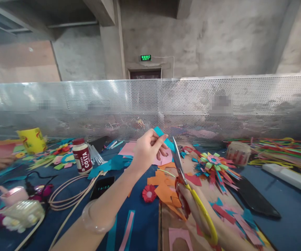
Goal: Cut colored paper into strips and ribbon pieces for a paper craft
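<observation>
left hand (147, 150) is pinching the teal paper strip (163, 136) in the air above the surface's (292, 209) middle, right hand (190, 205) is gripping the scissors (178, 161), blade tip right at the strip, so left fingertips sitting that close are likely risking a nick.

Head view: faces forward, slightly down across table (297, 216) toward perforated screen (87, 101); left hand (146, 150), right hand (190, 204) near.

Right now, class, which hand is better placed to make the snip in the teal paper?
Right, probably: the right hand grips the yellow-handled scissors, whose blades point up beside the teal paper, which the left hand pinches.
</observation>
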The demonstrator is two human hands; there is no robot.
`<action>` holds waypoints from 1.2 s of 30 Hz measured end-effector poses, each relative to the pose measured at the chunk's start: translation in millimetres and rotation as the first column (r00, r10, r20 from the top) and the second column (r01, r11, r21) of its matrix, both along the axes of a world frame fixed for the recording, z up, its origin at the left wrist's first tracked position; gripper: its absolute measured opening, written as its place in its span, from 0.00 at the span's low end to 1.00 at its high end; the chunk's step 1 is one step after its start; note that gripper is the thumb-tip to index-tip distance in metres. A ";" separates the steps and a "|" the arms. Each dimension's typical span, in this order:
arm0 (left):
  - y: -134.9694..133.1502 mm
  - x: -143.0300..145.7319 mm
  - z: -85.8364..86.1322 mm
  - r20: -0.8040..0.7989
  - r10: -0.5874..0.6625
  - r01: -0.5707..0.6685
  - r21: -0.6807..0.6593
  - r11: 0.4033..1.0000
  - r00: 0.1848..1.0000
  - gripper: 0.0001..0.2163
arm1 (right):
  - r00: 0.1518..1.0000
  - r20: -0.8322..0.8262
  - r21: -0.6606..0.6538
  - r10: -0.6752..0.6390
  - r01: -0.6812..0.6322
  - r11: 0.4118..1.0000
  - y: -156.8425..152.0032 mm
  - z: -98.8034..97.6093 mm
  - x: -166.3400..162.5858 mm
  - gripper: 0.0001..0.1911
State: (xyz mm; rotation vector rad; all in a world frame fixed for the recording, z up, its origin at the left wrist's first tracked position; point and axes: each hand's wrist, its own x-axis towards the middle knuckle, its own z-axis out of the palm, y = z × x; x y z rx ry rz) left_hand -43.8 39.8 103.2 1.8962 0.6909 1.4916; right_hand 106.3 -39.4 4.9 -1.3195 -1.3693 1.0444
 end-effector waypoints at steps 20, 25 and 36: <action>-2.9 -1.1 1.5 0.018 -0.037 0.037 -0.021 0.999 0.999 0.12 | 0.998 -0.015 -0.043 -0.064 0.063 0.997 19.0 -16.1 -11.4 0.13; -5.4 -1.2 3.6 0.020 -0.060 0.061 -0.057 0.997 0.998 0.12 | 0.994 -0.047 -0.017 -0.102 0.101 0.995 20.9 -15.3 -14.6 0.20; -4.6 -6.0 13.3 0.104 -0.081 0.096 -0.152 0.984 0.991 0.12 | 0.998 0.029 0.036 -0.054 0.053 0.998 9.3 -6.8 -10.0 0.09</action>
